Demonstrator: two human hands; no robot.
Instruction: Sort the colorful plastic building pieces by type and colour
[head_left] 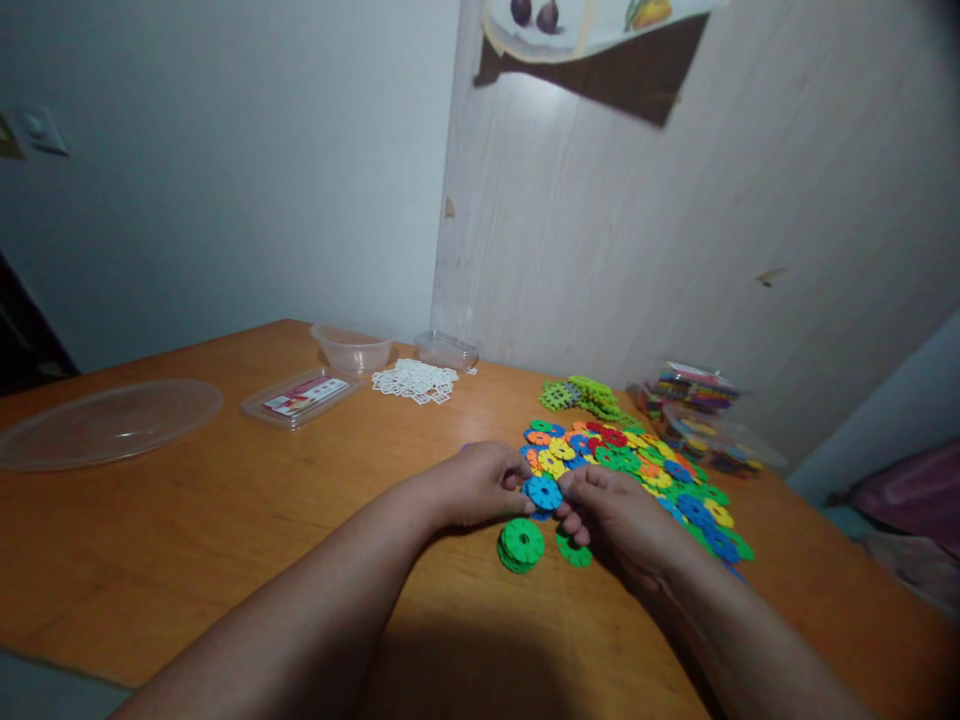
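Note:
Between my two hands is a blue notched plastic disc (pixel 543 492), with more blue showing under it. My right hand (pixel 606 500) pinches its right edge between thumb and fingers. On the other side, my left hand (pixel 484 484) has its fingers closed at the disc's left edge. A short stack of green discs (pixel 521 543) stands on the table just below, towards me. One more green disc (pixel 574 550) lies partly under my right fingers. Beyond my hands spreads a loose pile of multicoloured discs (pixel 619 458).
On the wooden table (pixel 300 520) lie white lattice pieces (pixel 416 380) and yellow-green pieces (pixel 581 394). A clear bowl (pixel 354 350), a labelled lid (pixel 304 396), a large round lid (pixel 112 422) and a small container (pixel 447 350) stand left and back. Filled clear boxes (pixel 697 405) sit at right.

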